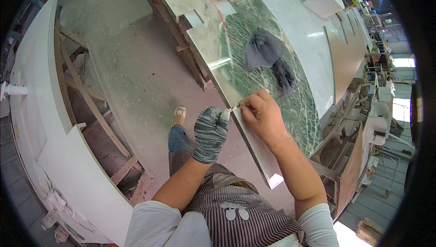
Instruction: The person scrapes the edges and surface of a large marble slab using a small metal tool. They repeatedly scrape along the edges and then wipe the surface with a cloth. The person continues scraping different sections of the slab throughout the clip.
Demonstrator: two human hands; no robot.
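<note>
My left hand, in a grey and black knit glove, is closed in front of me beside the edge of a polished slab. Bare and closed, my right hand is pinching at the slab's near edge. A small pale piece stretches between the fingertips of both hands; its kind is too small to make out. The slab has a beige border and a green marbled middle. On the green part, past my right hand, lies a crumpled dark grey cloth.
On the left stands a long white panel beside a wooden frame. Rough timber supports the slab. Beyond it are a pale sheet, a white box and a brown board. Two square cut-outs open through the slab.
</note>
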